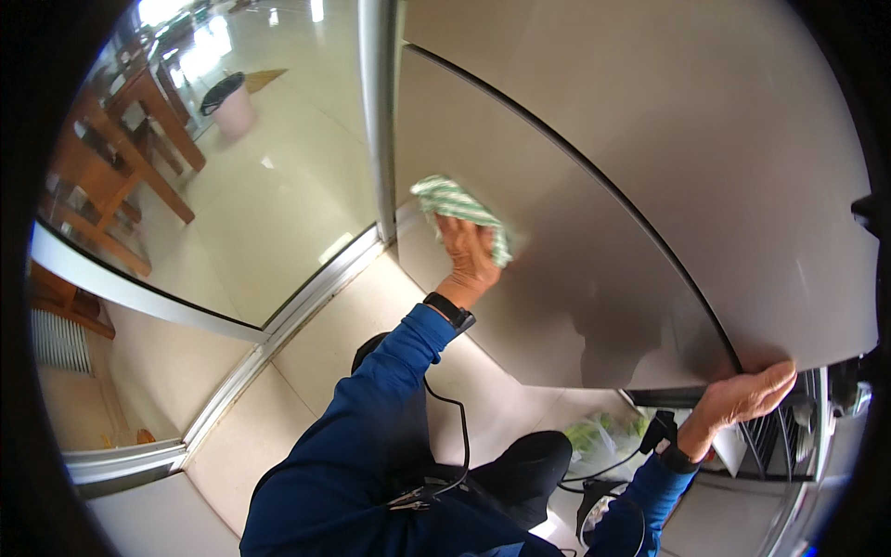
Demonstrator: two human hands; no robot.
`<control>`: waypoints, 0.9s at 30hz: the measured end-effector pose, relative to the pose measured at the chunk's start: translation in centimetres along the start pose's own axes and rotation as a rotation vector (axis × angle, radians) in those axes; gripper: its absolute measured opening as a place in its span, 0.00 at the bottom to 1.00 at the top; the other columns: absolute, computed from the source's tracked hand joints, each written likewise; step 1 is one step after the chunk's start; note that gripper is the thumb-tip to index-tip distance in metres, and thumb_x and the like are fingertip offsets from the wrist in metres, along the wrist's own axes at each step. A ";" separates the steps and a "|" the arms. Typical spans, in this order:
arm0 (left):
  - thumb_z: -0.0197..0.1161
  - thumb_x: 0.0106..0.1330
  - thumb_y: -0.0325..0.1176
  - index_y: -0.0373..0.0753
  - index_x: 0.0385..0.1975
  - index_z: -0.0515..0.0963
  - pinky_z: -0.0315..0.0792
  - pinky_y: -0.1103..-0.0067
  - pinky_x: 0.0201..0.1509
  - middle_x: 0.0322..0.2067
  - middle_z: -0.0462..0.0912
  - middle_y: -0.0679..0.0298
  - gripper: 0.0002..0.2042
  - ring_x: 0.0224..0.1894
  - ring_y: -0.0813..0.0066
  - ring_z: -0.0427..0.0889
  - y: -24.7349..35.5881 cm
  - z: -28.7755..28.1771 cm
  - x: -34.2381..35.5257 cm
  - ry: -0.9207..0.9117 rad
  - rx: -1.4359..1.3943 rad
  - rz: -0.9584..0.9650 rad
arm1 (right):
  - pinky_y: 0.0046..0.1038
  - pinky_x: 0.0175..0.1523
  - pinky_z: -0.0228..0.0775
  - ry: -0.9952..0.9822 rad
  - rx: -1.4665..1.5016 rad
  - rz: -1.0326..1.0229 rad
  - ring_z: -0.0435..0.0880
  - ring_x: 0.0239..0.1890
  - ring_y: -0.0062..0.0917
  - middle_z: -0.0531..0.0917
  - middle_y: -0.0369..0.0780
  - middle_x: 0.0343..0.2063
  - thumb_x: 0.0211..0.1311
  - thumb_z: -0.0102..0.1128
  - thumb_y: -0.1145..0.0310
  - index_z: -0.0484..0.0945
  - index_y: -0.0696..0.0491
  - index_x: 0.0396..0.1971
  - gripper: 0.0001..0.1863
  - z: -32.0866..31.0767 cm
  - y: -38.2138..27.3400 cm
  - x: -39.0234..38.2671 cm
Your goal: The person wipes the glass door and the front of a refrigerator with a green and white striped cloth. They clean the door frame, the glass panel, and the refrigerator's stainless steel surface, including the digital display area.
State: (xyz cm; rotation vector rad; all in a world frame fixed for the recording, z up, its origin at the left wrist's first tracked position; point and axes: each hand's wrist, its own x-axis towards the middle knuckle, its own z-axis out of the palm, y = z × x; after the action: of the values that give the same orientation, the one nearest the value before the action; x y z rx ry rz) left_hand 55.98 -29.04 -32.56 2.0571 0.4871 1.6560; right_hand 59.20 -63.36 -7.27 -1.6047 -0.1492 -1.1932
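My left hand (470, 252) presses a green-and-white striped cloth (455, 202) against the lower panel of a tall grey-brown appliance, seemingly a refrigerator (520, 204). The fingers lie over the cloth, which bunches out above and to the right of them. A dark band circles that wrist. At the lower right, my right hand (742, 399) rests on the panel's edge, near the end of the dark seam (594, 167). Its fingers are stretched out and close together, with no loose object visible in them. The thumb does not show clearly.
A metal-framed glass door (376, 111) stands just left of the panel. Beyond it are wooden chairs (121, 158) and a pink bin (232, 110). A clear bag with green contents (603, 441) lies by my knee. A dark rack (780, 441) sits beside my right hand.
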 end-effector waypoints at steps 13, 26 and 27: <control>0.59 0.68 0.44 0.51 0.48 0.82 0.64 0.64 0.68 0.50 0.78 0.68 0.13 0.56 0.62 0.74 17.9 1.1 -1.2 -0.558 -0.388 0.944 | 0.30 0.54 0.72 -0.102 0.195 0.010 0.78 0.44 0.26 0.82 0.41 0.43 0.74 0.54 0.43 0.76 0.58 0.50 0.29 -0.1 -0.2 0.1; 0.45 0.73 0.56 0.31 0.74 0.54 0.31 0.39 0.76 0.75 0.45 0.39 0.39 0.77 0.32 0.39 10.8 2.6 -0.5 -0.013 -0.012 0.523 | 0.24 0.49 0.72 -0.102 0.271 0.027 0.76 0.40 0.20 0.80 0.36 0.37 0.75 0.54 0.46 0.77 0.56 0.44 0.24 0.0 0.5 0.1; 0.40 0.74 0.59 0.39 0.76 0.52 0.32 0.42 0.77 0.76 0.44 0.43 0.38 0.78 0.37 0.39 13.2 2.9 -3.4 -0.058 0.031 0.618 | 0.24 0.49 0.71 -0.103 0.278 0.023 0.76 0.40 0.20 0.80 0.36 0.36 0.75 0.54 0.46 0.78 0.56 0.44 0.24 0.0 0.5 0.1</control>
State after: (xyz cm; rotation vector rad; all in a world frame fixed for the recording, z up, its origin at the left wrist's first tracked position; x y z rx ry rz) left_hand 57.93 -42.29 -28.56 2.4250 -0.1720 1.9056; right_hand 59.57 -63.58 -7.56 -1.4184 -0.3467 -1.0238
